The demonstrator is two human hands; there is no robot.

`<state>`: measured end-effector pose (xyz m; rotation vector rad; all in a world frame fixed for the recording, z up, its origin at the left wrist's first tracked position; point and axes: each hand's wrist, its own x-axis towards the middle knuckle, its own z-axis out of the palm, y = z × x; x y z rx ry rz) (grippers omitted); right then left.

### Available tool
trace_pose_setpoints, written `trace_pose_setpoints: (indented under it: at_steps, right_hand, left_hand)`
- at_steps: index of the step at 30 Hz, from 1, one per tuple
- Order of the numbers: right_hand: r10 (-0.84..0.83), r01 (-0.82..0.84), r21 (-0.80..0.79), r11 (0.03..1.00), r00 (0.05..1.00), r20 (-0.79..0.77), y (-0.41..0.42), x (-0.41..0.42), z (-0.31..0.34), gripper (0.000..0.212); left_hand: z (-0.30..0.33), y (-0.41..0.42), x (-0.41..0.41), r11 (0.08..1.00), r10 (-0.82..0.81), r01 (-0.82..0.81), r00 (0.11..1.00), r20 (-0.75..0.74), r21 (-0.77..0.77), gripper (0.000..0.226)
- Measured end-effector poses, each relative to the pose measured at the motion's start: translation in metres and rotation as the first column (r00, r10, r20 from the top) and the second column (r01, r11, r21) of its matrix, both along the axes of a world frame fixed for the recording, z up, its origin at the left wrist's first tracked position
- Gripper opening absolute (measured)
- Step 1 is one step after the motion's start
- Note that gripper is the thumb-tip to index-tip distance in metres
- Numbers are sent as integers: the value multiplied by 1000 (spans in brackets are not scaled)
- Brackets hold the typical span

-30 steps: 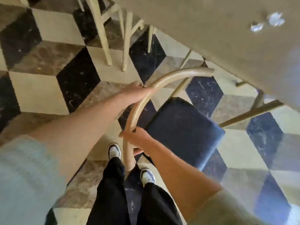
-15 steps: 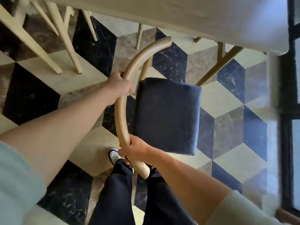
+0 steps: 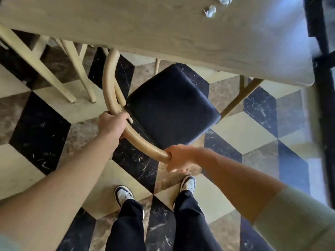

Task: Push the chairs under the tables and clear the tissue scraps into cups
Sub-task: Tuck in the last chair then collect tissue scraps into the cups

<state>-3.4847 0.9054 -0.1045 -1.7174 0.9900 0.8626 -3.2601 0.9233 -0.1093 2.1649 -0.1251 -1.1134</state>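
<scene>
A chair (image 3: 170, 107) with a dark blue padded seat and a curved pale wooden backrest (image 3: 108, 82) stands in front of me, its far corner just under the edge of the light wooden table (image 3: 163, 28). My left hand (image 3: 113, 124) grips the middle of the curved backrest. My right hand (image 3: 178, 157) is closed around the rail's near end. Two crumpled white tissue scraps (image 3: 210, 10) lie on the tabletop at the upper right; one is cut off by the frame's top edge.
Pale wooden legs of another chair (image 3: 70, 69) stand to the left under the table. A dark window frame (image 3: 322, 87) runs down the right side. The floor is a cube-pattern of black, brown and cream tiles. My feet (image 3: 125, 194) stand behind the chair.
The chair has swung round and moved toward the table, its seat corner now reaching under the edge. My view has shifted so the tabletop and tissue scraps show again. Both hands keep hold of the backrest.
</scene>
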Motion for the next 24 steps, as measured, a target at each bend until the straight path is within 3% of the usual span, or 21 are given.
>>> trace_pose_setpoints:
  at_steps: [5,9,14,24]
  right_hand:
    - [233,-259,-341,904,966,-116,-90,-83,9,19]
    - [222,-288,-435,854,955,-197,-151,-156,20,20]
    - [202,-304,-521,797,948,-246,-203,-239,13,19]
    - [203,-301,-614,730,953,-225,-233,-303,-5,22]
  left_hand:
    - [4,-38,-63,996,-77,84,977,-199,26,53]
    - [9,-73,-129,981,-186,194,946,-266,6,75]
    - [6,-96,-219,971,-229,240,909,-349,-13,87]
    - [3,-117,-284,982,-173,190,912,-372,9,65]
